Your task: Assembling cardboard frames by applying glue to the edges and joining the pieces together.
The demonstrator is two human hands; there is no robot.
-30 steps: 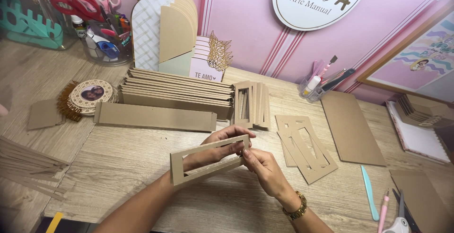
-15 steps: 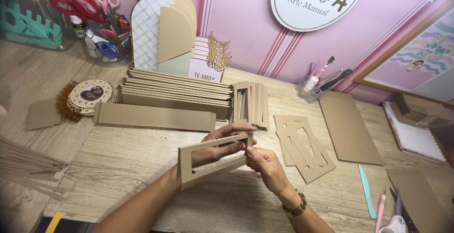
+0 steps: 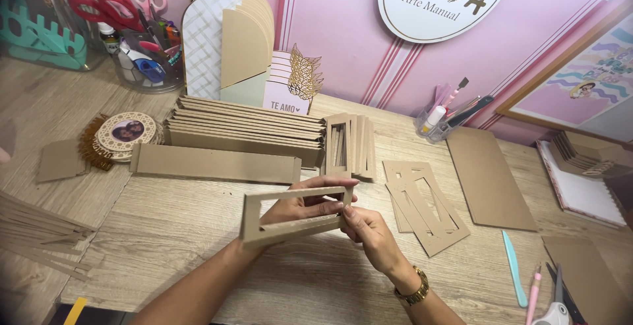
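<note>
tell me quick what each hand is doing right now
Left hand: closed on the long brown cardboard window frame, gripping from behind.
Right hand: fingers pinching the frame's right end.

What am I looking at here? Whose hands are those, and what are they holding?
This picture comes from a camera worn on a person's head, looking down at a wooden desk. The two hands are that person's own. The left hand and right hand hold a brown cardboard frame, a long rectangle with a window cut out. On the desk lie a stack of cardboard strips, more cut-out frames, a flat cardboard sheet and a round photo ornament. At the back stand red scissors in a tub.
</note>
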